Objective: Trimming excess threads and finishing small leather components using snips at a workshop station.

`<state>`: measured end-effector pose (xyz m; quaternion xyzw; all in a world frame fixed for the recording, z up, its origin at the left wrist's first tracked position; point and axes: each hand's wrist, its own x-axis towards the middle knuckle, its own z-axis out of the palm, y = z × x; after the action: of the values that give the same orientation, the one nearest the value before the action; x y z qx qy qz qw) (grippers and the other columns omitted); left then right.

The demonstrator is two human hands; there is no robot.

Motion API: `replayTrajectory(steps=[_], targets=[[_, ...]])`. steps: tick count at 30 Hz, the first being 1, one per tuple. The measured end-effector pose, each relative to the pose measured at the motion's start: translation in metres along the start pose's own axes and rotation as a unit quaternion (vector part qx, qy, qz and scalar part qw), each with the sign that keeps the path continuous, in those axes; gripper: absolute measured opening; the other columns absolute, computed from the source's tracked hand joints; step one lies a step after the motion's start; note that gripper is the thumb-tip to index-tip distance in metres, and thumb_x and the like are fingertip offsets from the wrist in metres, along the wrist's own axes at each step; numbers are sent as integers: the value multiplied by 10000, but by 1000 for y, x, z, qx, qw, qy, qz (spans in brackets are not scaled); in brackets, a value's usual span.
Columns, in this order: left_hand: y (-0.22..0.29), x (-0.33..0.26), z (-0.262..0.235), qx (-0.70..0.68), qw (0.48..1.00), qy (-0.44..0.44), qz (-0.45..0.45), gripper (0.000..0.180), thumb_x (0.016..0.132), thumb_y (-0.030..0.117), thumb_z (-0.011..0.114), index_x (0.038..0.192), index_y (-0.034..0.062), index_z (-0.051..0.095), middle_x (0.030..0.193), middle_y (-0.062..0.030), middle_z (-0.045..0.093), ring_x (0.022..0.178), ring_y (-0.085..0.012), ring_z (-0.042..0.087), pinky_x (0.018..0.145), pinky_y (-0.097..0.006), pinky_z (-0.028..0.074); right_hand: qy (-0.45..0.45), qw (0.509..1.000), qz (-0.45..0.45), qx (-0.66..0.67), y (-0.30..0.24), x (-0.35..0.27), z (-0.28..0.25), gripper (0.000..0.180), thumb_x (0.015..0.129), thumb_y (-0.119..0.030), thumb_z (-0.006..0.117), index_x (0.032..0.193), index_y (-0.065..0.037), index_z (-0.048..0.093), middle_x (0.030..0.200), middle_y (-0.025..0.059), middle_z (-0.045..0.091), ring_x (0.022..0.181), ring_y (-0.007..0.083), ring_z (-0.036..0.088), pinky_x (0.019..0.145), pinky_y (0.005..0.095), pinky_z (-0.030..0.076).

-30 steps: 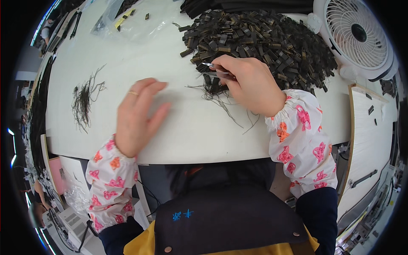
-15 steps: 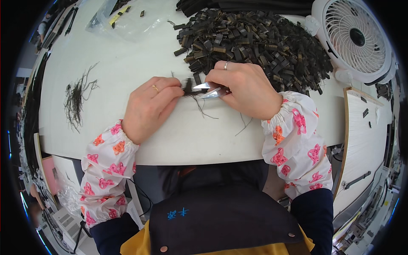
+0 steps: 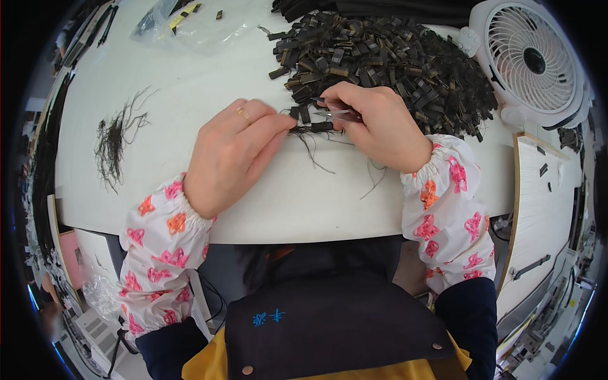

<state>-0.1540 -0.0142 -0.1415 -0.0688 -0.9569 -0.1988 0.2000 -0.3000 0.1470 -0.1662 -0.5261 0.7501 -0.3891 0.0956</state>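
My right hand is closed round a pair of thread snips, whose metal blades point left at the near edge of a pile of small black fabric tabs. My left hand reaches to the same edge, thumb and forefinger pinched at a small black tab. The fingertips partly cover that tab. Just below the blades another black tab lies on the white table, with loose black threads trailing from beside it toward me.
A tangle of cut black threads lies on the left of the table. At the back left is a clear plastic bag. A white fan stands at the back right, above a pale board.
My left hand has moved right and slightly up to the pile's edge. The snips' blades, spread wide before a dark piece earlier, now look closer together and sit slightly higher and farther right.
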Motion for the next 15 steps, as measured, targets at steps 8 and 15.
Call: replayTrajectory(steps=[8,15], targets=[[5,29,30,34,996,-69,50,164,676,76,668,831,94,619,784,-22,563,749,-218,539,722,-331,371,95,993,22,68,0,1,2,180,736,13,563,914,-14,570,734,135,633,660,311,620,584,353,489],[3,27,26,-18,997,-49,65,182,731,53,628,910,62,596,758,-51,543,695,-213,546,632,-333,429,92,993,18,67,-4,-1,-2,160,861,-60,557,1002,10,583,785,65,632,683,86,584,604,220,458]])
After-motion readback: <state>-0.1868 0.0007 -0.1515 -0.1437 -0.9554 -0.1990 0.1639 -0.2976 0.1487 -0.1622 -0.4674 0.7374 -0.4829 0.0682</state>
